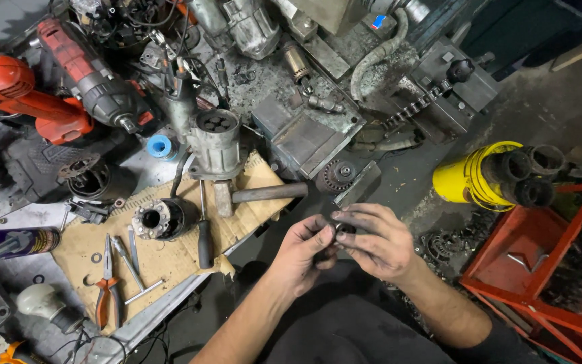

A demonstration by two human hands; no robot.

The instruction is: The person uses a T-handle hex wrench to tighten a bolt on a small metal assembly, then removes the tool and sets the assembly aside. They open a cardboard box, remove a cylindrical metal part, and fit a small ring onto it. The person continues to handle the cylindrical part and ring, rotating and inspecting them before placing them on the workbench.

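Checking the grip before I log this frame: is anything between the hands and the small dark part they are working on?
Nothing visible does. The left hand and right hand both close their fingers directly on the small dark metal part, held in the air off the edge of the cluttered workbench.

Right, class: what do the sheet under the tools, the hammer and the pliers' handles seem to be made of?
Sheet: brown corrugated cardboard, matte, torn and oil-stained at the edges. Hammer: dull grey head looks like steel; the handle is dark and smooth, probably metal, possibly grimy wood. Pliers' handles: orange-red covering, likely plastic or rubber over metal.
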